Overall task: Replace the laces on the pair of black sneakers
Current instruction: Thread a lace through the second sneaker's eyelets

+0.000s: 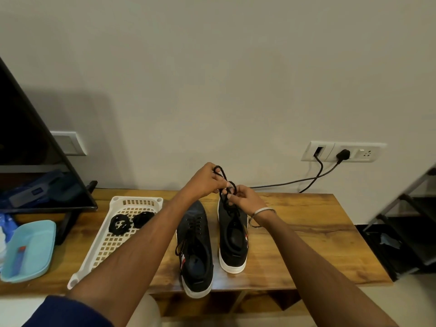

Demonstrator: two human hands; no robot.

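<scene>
Working the lace (226,185) above the right sneaker (232,234) by the counter's (306,232) far edge, both hands pinch it: left hand (205,179) and right hand (245,199) each hold a grip on it. Unlacing or threading, I cannot tell; next comes guiding it through the eyelets.
</scene>
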